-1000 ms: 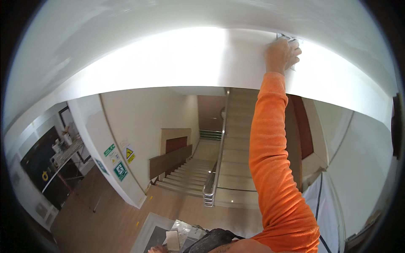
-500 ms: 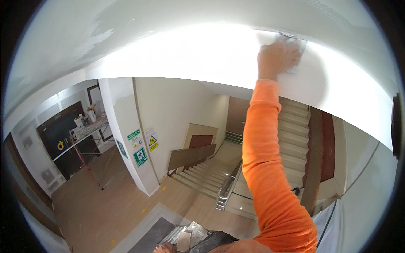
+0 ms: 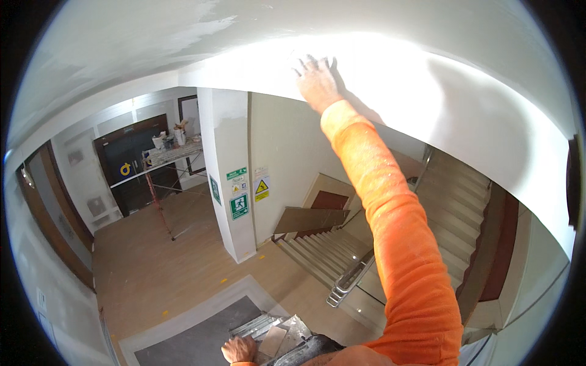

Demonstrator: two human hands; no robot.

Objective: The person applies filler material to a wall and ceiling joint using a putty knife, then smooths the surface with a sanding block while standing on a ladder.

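Observation:
High above me, my right hand [image 3: 317, 84] reaches up against a brightly lit white bulkhead [image 3: 390, 79]. Its fingers are spread over a flat whitish thing whose outline glare washes out, so I cannot make out its kind. The orange sleeve [image 3: 397, 219] crosses the stairwell. Low in front of me, my left hand [image 3: 239, 349] is closed, its grip partly hidden. Beside it lie silvery metal pieces [image 3: 259, 326], a smeared metal plate [image 3: 297, 331] and a flat beige piece [image 3: 273, 341]. Something black [image 3: 314, 349] sits close to my body.
Stairs [image 3: 323, 247] descend ahead, with a metal handrail [image 3: 351, 277]; another flight [image 3: 452, 213] is at right. A white pillar [image 3: 229, 171] bears green signs. At left a scaffold platform [image 3: 174, 152] holds buckets and tools. A dark mat [image 3: 201, 335] covers part of the floor below.
My right hand has swept left along the bulkhead. The view has turned, so the pillar and stairs sit farther right. More of my left hand shows.

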